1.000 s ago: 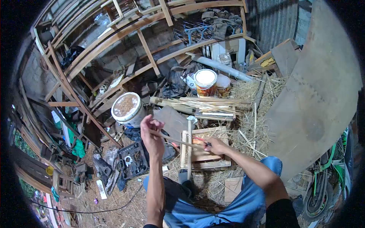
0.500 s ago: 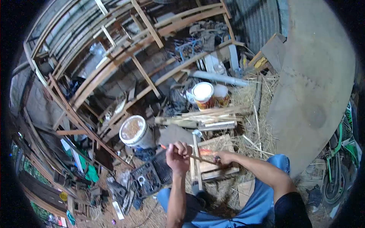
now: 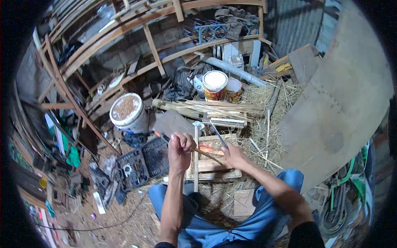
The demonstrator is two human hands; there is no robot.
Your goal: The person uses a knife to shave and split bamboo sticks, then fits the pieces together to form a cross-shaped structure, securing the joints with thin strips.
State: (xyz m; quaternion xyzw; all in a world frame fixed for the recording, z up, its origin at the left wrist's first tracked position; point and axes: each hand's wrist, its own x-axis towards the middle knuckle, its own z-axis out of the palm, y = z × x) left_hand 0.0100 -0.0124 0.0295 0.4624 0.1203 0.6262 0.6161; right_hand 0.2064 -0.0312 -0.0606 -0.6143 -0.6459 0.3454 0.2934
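Note:
My left hand (image 3: 180, 149) is raised and closed around a thin brown stick (image 3: 208, 156). The stick slants down to the right, towards my other hand; a small orange tip shows left of my fist, in line with it. In my right hand (image 3: 234, 156) is a knife (image 3: 219, 135), its blade pointing up and away from me, beside the stick's lower end. Beneath both hands stands a low wooden crate (image 3: 211, 175) between my knees, and a pale upright strip (image 3: 196, 159) leans at its left side.
Left of the crate lies an open black tool case (image 3: 142, 163). Beyond are a white bucket (image 3: 142, 115), a pile of thin wood strips (image 3: 219, 108) and paint pails (image 3: 215, 93). A large brown panel (image 3: 331, 111) leans at right, near a bicycle wheel (image 3: 335, 215). Straw covers the floor.
My right hand has lifted the knife so its blade now points upward, off the stick. The left hand keeps its hold. The whole view has shifted, with the scene lying further left and up.

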